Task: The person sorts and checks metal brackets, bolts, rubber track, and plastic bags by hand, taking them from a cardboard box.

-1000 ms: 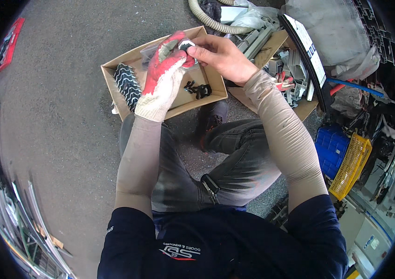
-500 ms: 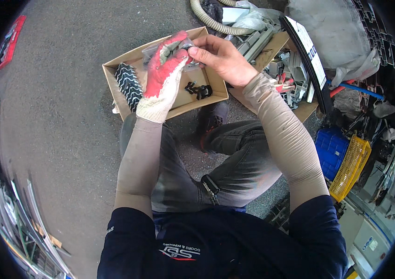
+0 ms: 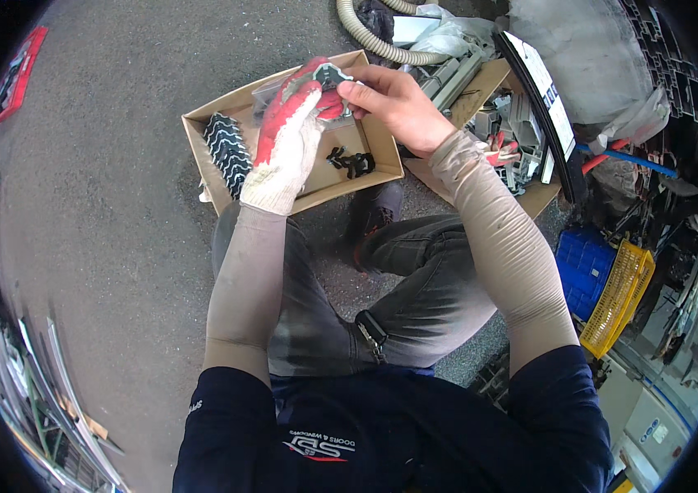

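A small bent metal bracket [image 3: 330, 74] with a zigzag profile is held up above an open cardboard box [image 3: 334, 192]. My left hand [image 3: 287, 135], in a red and white work glove, grips it with curled fingers. My bare right hand [image 3: 402, 103] pinches its right end between thumb and forefinger. Inside the box, a row of similar zigzag brackets [image 3: 226, 152] lies packed along the left side. Small black parts [image 3: 352, 162] sit in a loose cluster at the box's right. Behind my gloved fingers a clear plastic bag [image 3: 262, 100] is partly hidden.
Right of the box, another carton [image 3: 536, 197] holds metal profile offcuts and a red glove. A ribbed hose [image 3: 382, 45] curves behind. Blue [image 3: 584, 267] and yellow crates [image 3: 619, 296] stand at the right. Long metal strips [image 3: 65, 386] lie far left, below a red tray [image 3: 22, 78].
The bracket has turned and now shows its zigzag profile more clearly between my hands. My left fingers have shifted around it; both arms stay almost in place.
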The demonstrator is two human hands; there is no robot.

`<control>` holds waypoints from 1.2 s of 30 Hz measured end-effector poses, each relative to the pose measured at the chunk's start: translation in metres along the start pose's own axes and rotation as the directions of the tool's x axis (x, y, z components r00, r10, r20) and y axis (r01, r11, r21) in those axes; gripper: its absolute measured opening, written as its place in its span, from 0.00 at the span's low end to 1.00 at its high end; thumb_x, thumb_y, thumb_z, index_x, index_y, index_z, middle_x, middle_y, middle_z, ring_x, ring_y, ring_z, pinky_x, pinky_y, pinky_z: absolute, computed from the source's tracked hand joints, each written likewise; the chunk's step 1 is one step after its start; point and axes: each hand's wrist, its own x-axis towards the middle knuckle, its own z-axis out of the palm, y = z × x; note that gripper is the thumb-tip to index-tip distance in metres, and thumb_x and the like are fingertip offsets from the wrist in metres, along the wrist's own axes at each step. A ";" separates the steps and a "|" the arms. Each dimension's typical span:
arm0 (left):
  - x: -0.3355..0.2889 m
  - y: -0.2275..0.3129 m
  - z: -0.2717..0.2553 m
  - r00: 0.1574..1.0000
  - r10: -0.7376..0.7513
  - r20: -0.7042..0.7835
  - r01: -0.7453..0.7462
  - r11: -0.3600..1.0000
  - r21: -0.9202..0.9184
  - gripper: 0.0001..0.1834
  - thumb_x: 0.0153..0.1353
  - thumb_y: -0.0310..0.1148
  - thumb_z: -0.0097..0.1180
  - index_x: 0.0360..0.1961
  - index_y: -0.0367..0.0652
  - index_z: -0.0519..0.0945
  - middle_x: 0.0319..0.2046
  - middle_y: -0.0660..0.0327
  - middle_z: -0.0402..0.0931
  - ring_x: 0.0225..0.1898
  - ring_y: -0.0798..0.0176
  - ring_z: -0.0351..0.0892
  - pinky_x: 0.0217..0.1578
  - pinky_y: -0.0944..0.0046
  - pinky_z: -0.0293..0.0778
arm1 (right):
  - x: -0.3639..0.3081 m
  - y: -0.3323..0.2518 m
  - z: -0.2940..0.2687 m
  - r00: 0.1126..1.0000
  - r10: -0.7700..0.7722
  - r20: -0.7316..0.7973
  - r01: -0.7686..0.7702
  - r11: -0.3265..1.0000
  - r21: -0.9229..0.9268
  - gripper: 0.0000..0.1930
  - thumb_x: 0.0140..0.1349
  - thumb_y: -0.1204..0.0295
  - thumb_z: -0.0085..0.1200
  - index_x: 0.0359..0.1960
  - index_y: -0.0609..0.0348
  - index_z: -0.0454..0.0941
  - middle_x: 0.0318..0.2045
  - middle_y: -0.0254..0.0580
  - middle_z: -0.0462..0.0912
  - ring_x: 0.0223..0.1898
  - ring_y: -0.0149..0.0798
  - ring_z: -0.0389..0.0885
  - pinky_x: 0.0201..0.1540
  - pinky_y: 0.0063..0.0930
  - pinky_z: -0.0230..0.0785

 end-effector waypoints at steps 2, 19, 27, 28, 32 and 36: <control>0.003 -0.001 -0.005 0.999 0.050 -0.015 -0.048 0.995 0.089 0.23 0.72 0.33 0.48 0.66 0.35 0.69 0.56 0.51 0.76 0.57 0.55 0.78 0.59 0.55 0.74 | 0.001 -0.001 0.004 0.996 -0.087 -0.022 0.087 0.996 -0.022 0.24 0.69 0.57 0.60 0.54 0.66 0.78 0.37 0.32 0.81 0.39 0.26 0.75 0.47 0.22 0.70; 0.010 -0.011 -0.002 0.979 0.139 -0.148 -0.117 0.982 0.151 0.16 0.67 0.28 0.59 0.55 0.36 0.78 0.44 0.56 0.81 0.43 0.62 0.82 0.49 0.63 0.79 | 0.009 0.017 0.000 0.999 -0.026 -0.042 0.026 1.000 -0.007 0.21 0.66 0.60 0.63 0.51 0.67 0.81 0.39 0.34 0.83 0.38 0.25 0.75 0.45 0.22 0.70; 0.020 -0.008 -0.020 0.920 -0.065 -0.386 0.110 0.989 0.095 0.29 0.70 0.55 0.53 0.56 0.38 0.77 0.51 0.56 0.78 0.54 0.56 0.77 0.55 0.51 0.73 | 0.012 0.023 0.002 0.991 -0.006 -0.132 0.003 1.000 -0.022 0.24 0.62 0.58 0.66 0.49 0.69 0.81 0.38 0.38 0.84 0.37 0.31 0.79 0.45 0.25 0.73; 0.022 -0.010 -0.023 0.864 -0.033 -0.503 0.159 0.965 0.211 0.32 0.67 0.59 0.54 0.56 0.39 0.77 0.51 0.57 0.78 0.54 0.57 0.76 0.55 0.48 0.71 | 0.010 0.027 0.009 0.926 -0.199 -0.320 0.078 0.932 -0.355 0.26 0.58 0.58 0.68 0.49 0.69 0.81 0.38 0.43 0.84 0.38 0.36 0.81 0.46 0.27 0.74; 0.012 -0.015 -0.008 0.924 -0.123 -0.363 0.130 0.992 -0.006 0.17 0.68 0.45 0.59 0.48 0.43 0.79 0.49 0.57 0.80 0.47 0.59 0.80 0.49 0.52 0.76 | 0.011 0.043 0.040 0.850 -0.514 -0.119 0.318 0.678 -0.663 0.28 0.51 0.61 0.72 0.50 0.66 0.81 0.42 0.53 0.81 0.42 0.45 0.83 0.48 0.34 0.76; 0.019 0.006 -0.045 0.902 -0.066 -0.427 0.057 0.998 -0.033 0.13 0.69 0.34 0.52 0.51 0.41 0.75 0.53 0.50 0.77 0.52 0.52 0.79 0.50 0.52 0.77 | 0.038 0.041 0.024 0.927 -0.341 -0.154 0.290 0.915 -0.281 0.18 0.60 0.62 0.66 0.47 0.61 0.83 0.40 0.43 0.86 0.41 0.38 0.85 0.46 0.34 0.77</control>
